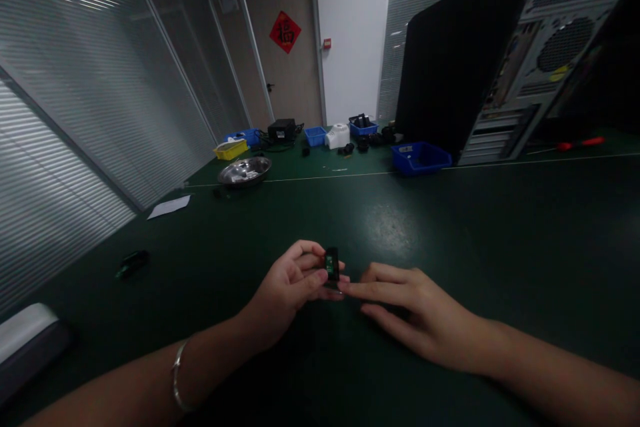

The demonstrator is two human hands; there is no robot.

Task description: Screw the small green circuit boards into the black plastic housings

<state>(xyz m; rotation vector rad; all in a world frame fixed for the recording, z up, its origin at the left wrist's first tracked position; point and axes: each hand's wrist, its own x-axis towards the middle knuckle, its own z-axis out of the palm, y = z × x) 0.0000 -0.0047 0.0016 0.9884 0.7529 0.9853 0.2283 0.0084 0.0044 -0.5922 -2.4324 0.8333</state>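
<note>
Over green tbl (225, 233), L hand (287, 287) pinches blk device (332, 263); R hand (420, 313) loosely spread just beside. Beyond: metal bowl (245, 172), blue bin (421, 159), PC twr (457, 60) blocking back R. Red door sign (285, 32): 福.

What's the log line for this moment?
left hand: holds black part | right hand: index finger extended toward it, contact unclear | bowl: on table, beyond left hand

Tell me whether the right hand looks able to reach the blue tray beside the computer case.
Probably yes, with a forward stretch: only green tabletop shows between the right hand and the blue tray. The hand appears to grip nothing.
</note>
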